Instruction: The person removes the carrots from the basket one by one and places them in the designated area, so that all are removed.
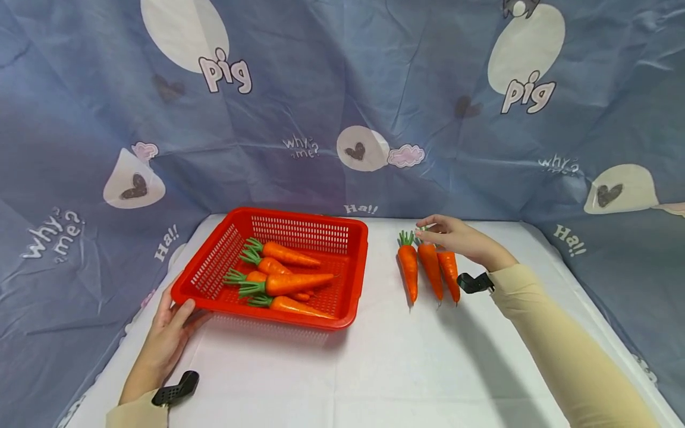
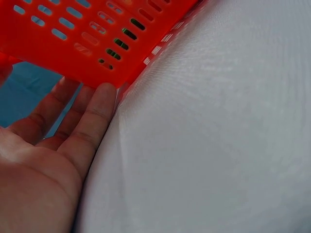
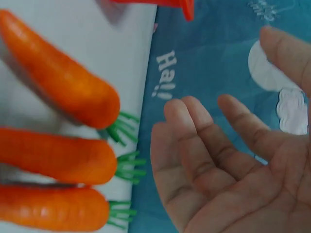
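Observation:
My left hand (image 1: 168, 336) is at the near left corner of a red plastic basket (image 1: 360, 261). In the left wrist view its fingers (image 2: 90, 121) are mostly straight, touching under the corner. Several carrots (image 1: 299, 282) with green tops lie in the basket. Right of it, three more lie side by side on the white table: a left carrot (image 1: 408, 267), a middle carrot (image 1: 430, 267) and a right carrot (image 1: 449, 270). My right hand (image 1: 455, 235) hovers over their green tops. In the right wrist view its loosely bent fingers (image 3: 204, 145) hold nothing, apart from the carrots.
A white cloth (image 1: 396, 368) covers the table. Behind and at both sides hangs a blue printed curtain (image 1: 299, 178), close to the table's far edge. Black wrist cameras sit on both forearms, such as the right wrist camera (image 1: 475, 283).

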{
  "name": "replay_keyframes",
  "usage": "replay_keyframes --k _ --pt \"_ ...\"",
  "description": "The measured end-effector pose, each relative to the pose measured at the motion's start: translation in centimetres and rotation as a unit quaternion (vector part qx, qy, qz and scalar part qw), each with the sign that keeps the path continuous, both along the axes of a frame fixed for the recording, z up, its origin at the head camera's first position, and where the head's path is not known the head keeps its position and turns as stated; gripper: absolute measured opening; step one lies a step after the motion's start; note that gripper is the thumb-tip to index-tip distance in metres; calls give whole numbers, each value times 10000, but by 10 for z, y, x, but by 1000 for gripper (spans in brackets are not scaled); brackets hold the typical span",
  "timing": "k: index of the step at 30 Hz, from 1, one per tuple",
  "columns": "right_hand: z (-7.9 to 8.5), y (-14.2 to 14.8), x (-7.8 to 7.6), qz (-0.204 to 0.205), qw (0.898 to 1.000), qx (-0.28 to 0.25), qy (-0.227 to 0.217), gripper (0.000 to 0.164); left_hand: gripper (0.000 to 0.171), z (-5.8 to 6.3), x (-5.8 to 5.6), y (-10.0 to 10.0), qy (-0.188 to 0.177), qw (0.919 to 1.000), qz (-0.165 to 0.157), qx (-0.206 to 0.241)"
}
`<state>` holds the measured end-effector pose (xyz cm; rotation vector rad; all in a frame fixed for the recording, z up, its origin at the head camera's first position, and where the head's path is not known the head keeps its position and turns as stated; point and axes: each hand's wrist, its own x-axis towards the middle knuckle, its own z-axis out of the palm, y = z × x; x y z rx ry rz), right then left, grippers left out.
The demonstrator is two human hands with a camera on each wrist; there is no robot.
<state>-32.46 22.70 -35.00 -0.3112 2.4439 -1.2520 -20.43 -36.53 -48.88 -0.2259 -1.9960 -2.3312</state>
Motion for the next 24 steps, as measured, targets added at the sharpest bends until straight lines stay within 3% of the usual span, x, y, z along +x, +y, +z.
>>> replay_keyframes --k 14,24 --pt "14 -52 -5 693 9971 145 261 55 62 -1 0 -1 35 10000 12 -30" --pt "16 -90 -7 1095 9936 -10 276 58 63 -1 0 -1 77 10000 -18 52"
